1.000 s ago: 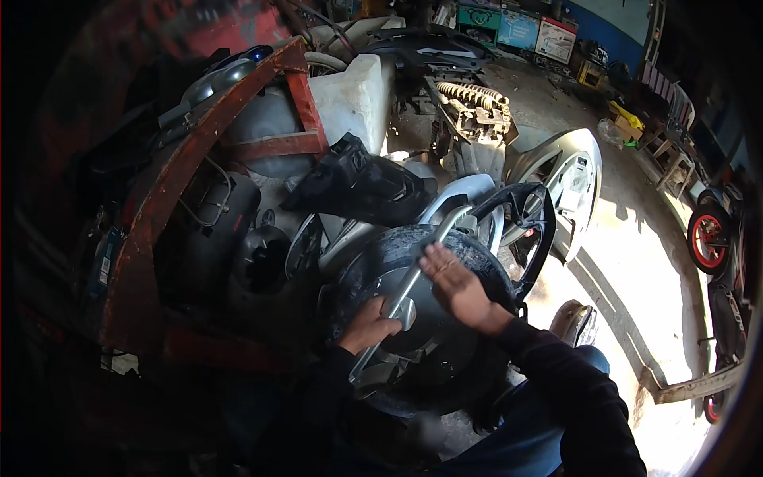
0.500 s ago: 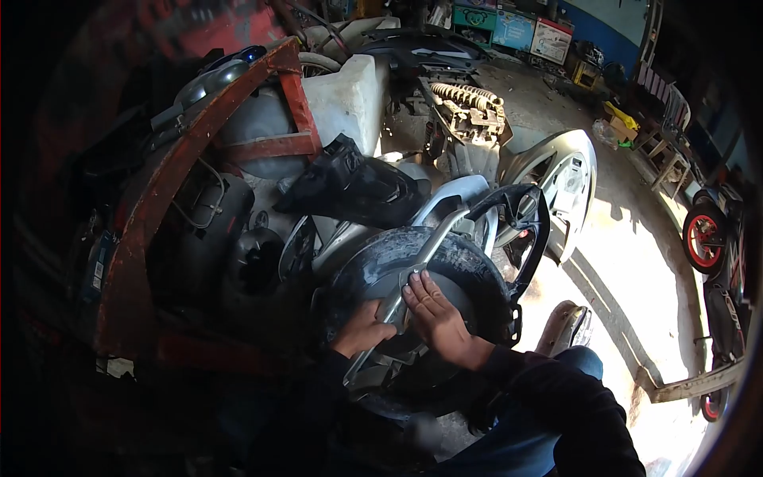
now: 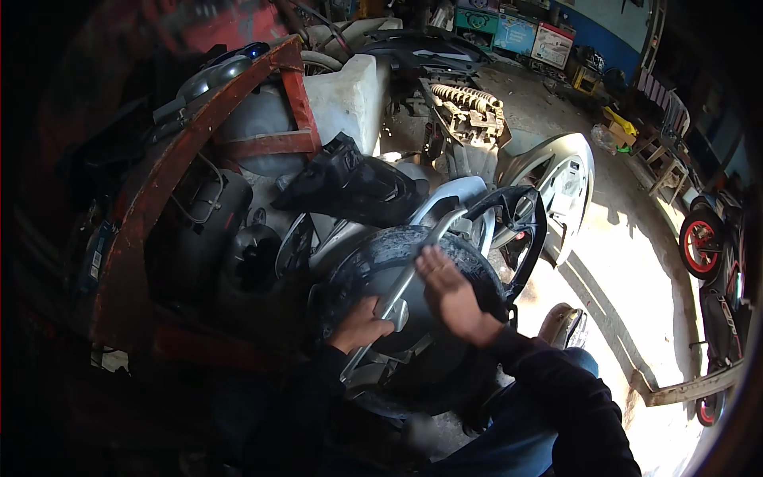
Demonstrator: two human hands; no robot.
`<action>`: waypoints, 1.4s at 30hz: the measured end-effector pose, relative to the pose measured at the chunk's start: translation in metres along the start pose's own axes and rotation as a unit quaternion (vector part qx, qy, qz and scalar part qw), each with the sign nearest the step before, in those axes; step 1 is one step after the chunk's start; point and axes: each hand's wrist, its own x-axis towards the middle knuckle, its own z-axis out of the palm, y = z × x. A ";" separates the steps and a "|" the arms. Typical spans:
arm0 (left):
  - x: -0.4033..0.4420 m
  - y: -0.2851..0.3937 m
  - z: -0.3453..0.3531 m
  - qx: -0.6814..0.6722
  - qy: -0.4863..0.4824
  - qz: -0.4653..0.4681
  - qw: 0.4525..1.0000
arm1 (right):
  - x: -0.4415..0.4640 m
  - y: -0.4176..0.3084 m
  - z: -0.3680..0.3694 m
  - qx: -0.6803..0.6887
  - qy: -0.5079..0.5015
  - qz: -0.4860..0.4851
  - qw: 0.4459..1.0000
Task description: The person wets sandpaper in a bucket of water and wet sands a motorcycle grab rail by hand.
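A long silver metal part (image 3: 406, 278) slants across a round black basin (image 3: 477, 274), which looks wet inside. Around the part's lower middle, beside a small rounded bracket, my left hand (image 3: 362, 324) is closed. My right hand (image 3: 451, 296) lies against the upper half of the part, fingers stretched out and somewhat blurred. Whether a small thing sits under its fingertips is hidden. Beyond the basin's rim rests a black plastic part (image 3: 358, 184).
A red metal frame (image 3: 159, 191) stands at the left. Behind the basin are a rusty shock absorber (image 3: 467, 97) and a pale fairing (image 3: 579, 191). A motorcycle with a red-rimmed wheel (image 3: 699, 238) and a wooden stool (image 3: 666, 171) are at the right.
My right hand went down along the silver part toward my left hand, then came back up it. My left hand kept its hold. The view shifted slightly.
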 end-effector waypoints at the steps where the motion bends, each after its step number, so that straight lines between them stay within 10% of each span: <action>1: 0.000 -0.002 0.002 0.000 0.000 0.001 1.000 | -0.017 -0.019 0.003 -0.005 -0.032 -0.070 0.997; 7: 0.005 -0.023 0.010 -0.014 0.037 0.012 0.999 | 0.021 0.038 -0.012 -0.022 0.037 0.057 0.997; 11: 0.005 -0.012 0.004 0.014 0.028 0.028 0.999 | 0.002 0.009 -0.010 -0.051 -0.029 -0.067 0.996; 15: 0.002 -0.009 0.009 -0.014 0.024 0.022 0.999 | 0.025 0.058 -0.015 -0.065 0.011 0.102 0.993; 19: 0.002 -0.010 0.006 -0.040 0.013 0.018 0.999 | 0.013 0.042 -0.010 -0.061 0.007 0.011 0.998; 23: 0.002 -0.010 0.009 0.008 0.003 0.030 1.000 | 0.033 0.079 -0.023 -0.049 0.050 0.176 0.982; 27: 0.007 -0.019 0.010 0.016 0.029 0.022 0.999 | 0.005 0.049 -0.012 -0.077 0.003 0.034 0.996; 31: 0.007 -0.013 0.006 0.015 0.018 0.018 1.000 | 0.016 0.057 -0.023 -0.044 0.000 0.094 0.995; 35: 0.012 -0.022 0.009 -0.008 0.014 0.032 0.999 | -0.018 -0.017 -0.001 -0.051 -0.096 -0.129 0.986; 42: 0.012 -0.019 0.010 0.010 0.010 0.029 0.999 | -0.014 -0.038 -0.021 -0.020 -0.085 -0.120 0.989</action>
